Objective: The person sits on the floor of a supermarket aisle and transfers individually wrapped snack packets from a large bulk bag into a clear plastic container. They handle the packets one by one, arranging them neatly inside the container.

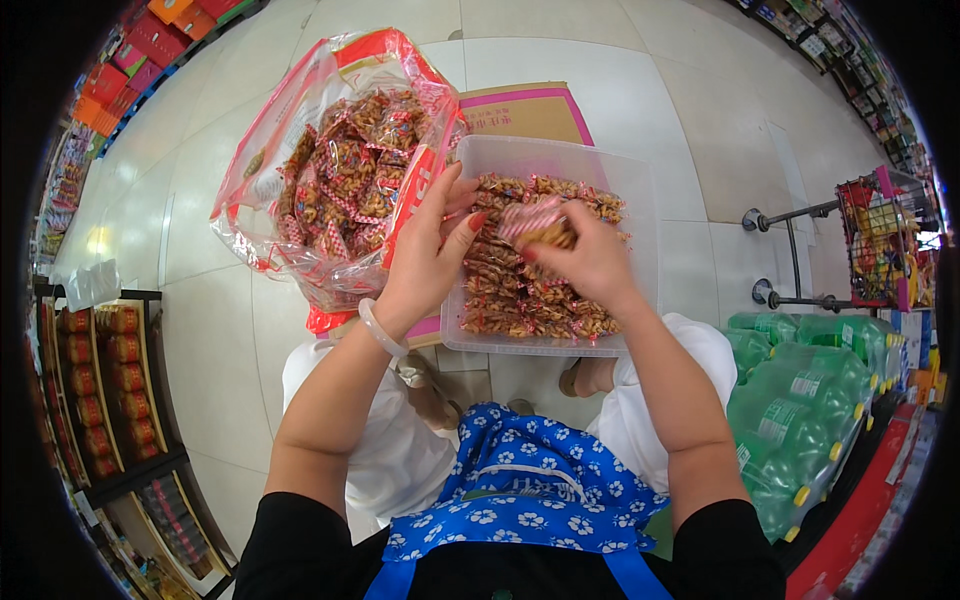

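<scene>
My right hand (589,259) grips a small snack packet (536,223), blurred by motion, with pink-and-white striped wrapping and brown twisted pieces inside. Below it, rows of similar packets (491,289) stand packed on edge in a translucent plastic bin (551,154). My left hand (439,236) is over the bin's left side, thumb and fingers apart; no packet shows in it, though part of its fingers is hidden. Left of the bin, a large clear bag with red trim (251,180) gapes, full of loose packets (352,169).
A flattened-looking cardboard piece (517,112) lies under the bin and bag on the tiled floor (555,60). Green bottles in shrink wrap (795,405) stack at right, beside a metal rail (795,217) and wire basket (874,240). A shelf of jars (97,375) stands at left.
</scene>
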Motion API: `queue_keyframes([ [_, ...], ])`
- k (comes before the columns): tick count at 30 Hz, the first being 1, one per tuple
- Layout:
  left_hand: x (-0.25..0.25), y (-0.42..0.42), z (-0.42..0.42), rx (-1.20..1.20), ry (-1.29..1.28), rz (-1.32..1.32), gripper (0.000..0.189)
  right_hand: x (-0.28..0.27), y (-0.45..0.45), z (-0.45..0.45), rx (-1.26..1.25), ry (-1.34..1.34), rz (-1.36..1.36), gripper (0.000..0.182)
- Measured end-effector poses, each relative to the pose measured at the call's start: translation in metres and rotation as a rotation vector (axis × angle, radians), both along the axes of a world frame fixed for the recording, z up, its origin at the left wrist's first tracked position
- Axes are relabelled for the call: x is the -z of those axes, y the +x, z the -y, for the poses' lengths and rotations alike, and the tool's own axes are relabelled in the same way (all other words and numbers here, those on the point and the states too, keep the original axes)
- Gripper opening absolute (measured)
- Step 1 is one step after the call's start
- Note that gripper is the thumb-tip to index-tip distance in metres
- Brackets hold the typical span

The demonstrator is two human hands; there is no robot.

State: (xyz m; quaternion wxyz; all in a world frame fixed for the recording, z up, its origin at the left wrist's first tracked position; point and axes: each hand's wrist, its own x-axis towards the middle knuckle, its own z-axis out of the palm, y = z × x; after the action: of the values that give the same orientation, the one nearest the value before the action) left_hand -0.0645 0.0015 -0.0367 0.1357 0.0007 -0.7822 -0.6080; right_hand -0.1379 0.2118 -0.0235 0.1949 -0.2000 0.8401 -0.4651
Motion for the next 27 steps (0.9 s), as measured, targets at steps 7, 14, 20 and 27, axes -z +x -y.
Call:
queue_keyframes([
  [7,0.002,0.001,-0.003,0.200,-0.364,0.012,0.049,0.042,0.049,0.028,-0.446,0.398,-0.627,0.047],
  [14,-0.007,0.013,-0.003,0.472,-0.786,0.236,0.052,0.046,0.040,0.023,-0.458,0.209,-0.311,0.046],
  [20,0.012,0.021,0.001,0.592,-1.126,0.143,0.042,0.043,0.033,-0.004,-0.399,0.274,-0.204,0.040],
  [27,0.009,0.017,-0.005,0.587,-1.183,0.103,0.034,0.044,0.037,-0.005,-0.203,0.182,0.146,0.028],
])
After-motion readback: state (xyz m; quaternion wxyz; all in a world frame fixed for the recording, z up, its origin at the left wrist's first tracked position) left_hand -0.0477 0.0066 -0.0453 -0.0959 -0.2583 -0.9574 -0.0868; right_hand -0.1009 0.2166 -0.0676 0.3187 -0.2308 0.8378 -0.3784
